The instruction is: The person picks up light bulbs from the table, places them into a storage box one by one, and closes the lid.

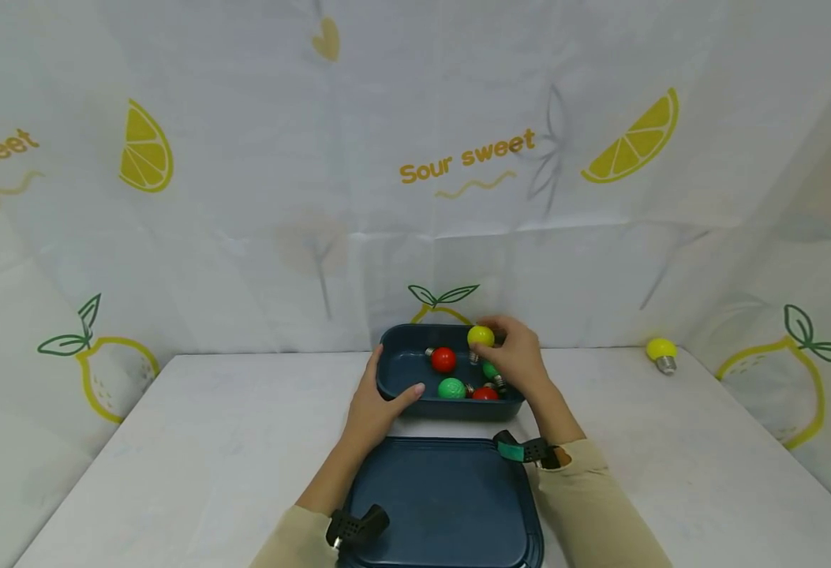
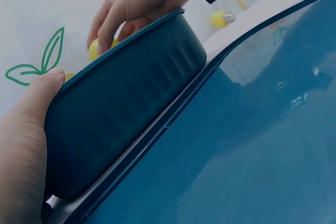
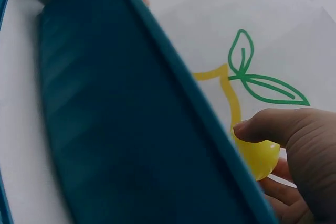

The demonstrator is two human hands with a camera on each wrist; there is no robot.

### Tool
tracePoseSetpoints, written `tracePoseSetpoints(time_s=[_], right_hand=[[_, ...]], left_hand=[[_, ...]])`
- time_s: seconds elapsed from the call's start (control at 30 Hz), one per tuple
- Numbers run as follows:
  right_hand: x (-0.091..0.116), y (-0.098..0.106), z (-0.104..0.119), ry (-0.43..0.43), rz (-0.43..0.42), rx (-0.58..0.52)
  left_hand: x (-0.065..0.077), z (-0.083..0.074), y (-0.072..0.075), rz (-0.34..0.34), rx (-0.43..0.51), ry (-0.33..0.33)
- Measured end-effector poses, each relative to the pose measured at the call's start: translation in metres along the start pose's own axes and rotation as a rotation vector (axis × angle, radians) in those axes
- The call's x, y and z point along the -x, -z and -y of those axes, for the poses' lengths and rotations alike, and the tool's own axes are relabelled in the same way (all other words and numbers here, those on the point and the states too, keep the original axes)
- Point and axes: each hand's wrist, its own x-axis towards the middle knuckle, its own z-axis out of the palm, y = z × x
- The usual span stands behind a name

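Note:
A dark blue box (image 1: pixel 424 409) stands at the back of the white table with several small light bulbs in it. My left hand (image 1: pixel 377 406) holds its left end, the thumb on the front rim and the fingers along the side. Over the box's right part, my right hand (image 1: pixel 517 353) pinches a yellow light bulb (image 1: pixel 481 337) between thumb and fingers, its metal base pointing down. In the box lie a red bulb (image 1: pixel 444 360), a green bulb (image 1: pixel 451 388), a second red bulb (image 1: pixel 486 393) and a partly hidden green bulb (image 1: pixel 490 369).
A dark blue lid or shallow tray (image 1: pixel 443 505) lies flat in front of the box, between the forearms. Another yellow bulb (image 1: pixel 661 352) lies near the table's back right corner. A white curtain (image 1: pixel 259 158) with lemon prints hangs behind the table.

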Motion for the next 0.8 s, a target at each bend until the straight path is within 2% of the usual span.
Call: tracePoseSetpoints(time_s=[0.23, 0.53, 0.8], right_hand=[[0.0015, -0.0047, -0.0002, 0.028, 0.068, 0.057], [0.0033, -0.0075, 0.0022, 0.078, 0.194, 0.194], [0.0045, -0.0098, 0.0029, 0.103, 0.230, 0.270]], left_hand=[[0.0000, 0.0004, -0.0003, 0.001, -0.002, -0.005], [0.0002, -0.0011, -0.0001, -0.001, -0.007, -0.003], [0.0013, -0.0023, 0.0001, 0.001, -0.008, -0.001]])
